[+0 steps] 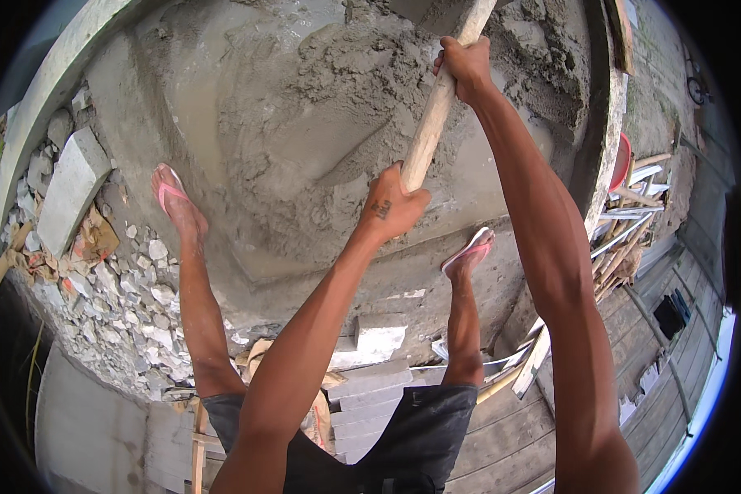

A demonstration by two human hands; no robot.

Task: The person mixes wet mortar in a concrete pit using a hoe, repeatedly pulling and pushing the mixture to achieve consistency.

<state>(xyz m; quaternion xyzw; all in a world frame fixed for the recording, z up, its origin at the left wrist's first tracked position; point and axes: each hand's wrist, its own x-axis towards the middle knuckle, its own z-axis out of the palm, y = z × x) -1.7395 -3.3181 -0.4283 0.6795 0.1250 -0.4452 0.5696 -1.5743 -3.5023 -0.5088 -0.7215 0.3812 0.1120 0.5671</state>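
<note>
Both my hands grip a long wooden tool handle [431,132] that slants up over wet grey mortar [305,140]. My left hand [393,204] is closed round its near end. Farther up, my right hand [467,70] wraps the handle near the top of the view. The handle runs out of view past the upper edge, so I cannot make out the tool's head. The mortar lies in thick lumps around the handle, with watery patches beside them.
My feet in pink flip-flops stand apart at the mortar's near edge. Broken rubble [132,305] and a concrete block [74,189] lie left. A raised concrete rim [608,148] borders the right side; beyond it are a red basin [622,160] and scrap wood strips [630,235].
</note>
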